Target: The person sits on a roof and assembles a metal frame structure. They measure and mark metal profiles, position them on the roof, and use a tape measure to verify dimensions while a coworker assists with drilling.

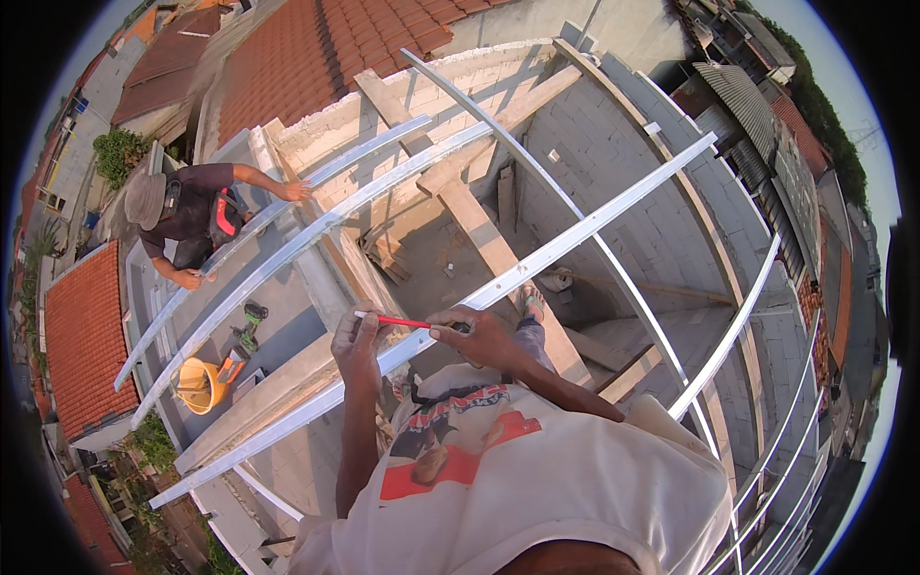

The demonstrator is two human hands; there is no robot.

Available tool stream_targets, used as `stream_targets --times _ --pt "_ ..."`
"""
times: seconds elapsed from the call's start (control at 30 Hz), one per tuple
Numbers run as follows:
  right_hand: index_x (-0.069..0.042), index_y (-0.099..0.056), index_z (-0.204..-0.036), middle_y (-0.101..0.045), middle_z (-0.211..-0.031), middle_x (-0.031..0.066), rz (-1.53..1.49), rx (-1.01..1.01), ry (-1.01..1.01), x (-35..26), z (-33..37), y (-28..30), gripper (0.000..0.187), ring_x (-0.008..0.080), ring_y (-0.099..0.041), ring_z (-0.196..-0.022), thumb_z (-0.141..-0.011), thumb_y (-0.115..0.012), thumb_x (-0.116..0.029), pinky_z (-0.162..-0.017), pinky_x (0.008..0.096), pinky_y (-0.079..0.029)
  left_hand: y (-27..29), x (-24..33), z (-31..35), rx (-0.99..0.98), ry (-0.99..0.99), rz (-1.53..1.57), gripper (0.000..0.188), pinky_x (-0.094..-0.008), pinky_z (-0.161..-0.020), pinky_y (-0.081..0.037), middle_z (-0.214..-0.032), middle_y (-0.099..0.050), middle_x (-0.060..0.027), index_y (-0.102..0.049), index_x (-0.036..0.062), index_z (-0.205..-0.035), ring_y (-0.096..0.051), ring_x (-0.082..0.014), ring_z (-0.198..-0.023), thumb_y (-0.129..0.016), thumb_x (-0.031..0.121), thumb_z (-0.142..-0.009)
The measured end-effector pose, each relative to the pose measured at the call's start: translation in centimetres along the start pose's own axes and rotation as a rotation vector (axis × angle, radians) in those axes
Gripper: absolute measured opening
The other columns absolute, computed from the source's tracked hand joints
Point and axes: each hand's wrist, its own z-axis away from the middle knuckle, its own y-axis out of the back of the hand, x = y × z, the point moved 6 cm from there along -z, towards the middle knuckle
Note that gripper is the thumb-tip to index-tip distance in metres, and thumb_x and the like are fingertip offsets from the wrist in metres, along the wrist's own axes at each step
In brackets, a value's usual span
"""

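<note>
You're up on an unroofed block building, pale block wall [613, 144] around, red tiled roof [287, 72] beyond, bright daylight. Silver metal beams span the opening; one perforated metal beam [565, 243] runs diagonally just below your hands. Under it, a wooden plank [479, 230] crosses the gap, your foot [531, 301] on it. Red pencil-like stick [398, 320]: slim, straight, pale at its left end, held roughly level in front of your chest, above the beam. Your left fingers [368, 331] are pinched near the pale end; your right fingers [444, 333] are closed on the other end, with something dark beside them, too small to tell. Off left, on the grey slab [287, 335]: yellow bucket [213, 393], top open, contents unclear; orange-handled tool [231, 365] right at its rim, cannot tell if inside or leaning. Green drill [248, 333] lies near it. Farther up, a co-worker [187, 206] in a grey hat crouches, both hands at another silver beam [364, 161].
</note>
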Motion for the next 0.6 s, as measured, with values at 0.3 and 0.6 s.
stream_targets --times 0.3,0.6 --pt "-0.006 -0.078 -0.112 -0.073 -0.114 0.0165 0.078 0.164 0.215 6.4 -2.5 -0.6 0.036 0.0325 -0.071 -0.108 -0.095 -0.078 -0.037 -0.094 0.0395 -0.055 -2.1 -0.5 -0.8 -0.118 -0.014 -0.124 0.035 -0.0343 -0.087 -0.062 -0.107 -0.069 -0.0075 -0.064 -0.0027 -0.13 -0.072 -0.018 -0.096 -0.071 0.018 -0.103" --pt "-0.001 -0.075 -0.105 -0.073 -0.109 0.0154 0.079 0.007 0.27 3.8 -2.7 -1.7 0.027 0.0283 -0.07 -0.103 -0.095 -0.078 -0.026 -0.093 0.0377 -0.053 -2.1 -1.0 -0.8 -0.009 0.069 0.116 0.041 -0.0362 -0.091 -0.062 -0.112 -0.07 -0.0125 -0.063 -0.0042 -0.133 -0.073 -0.0231 -0.101 -0.066 0.027 -0.107"
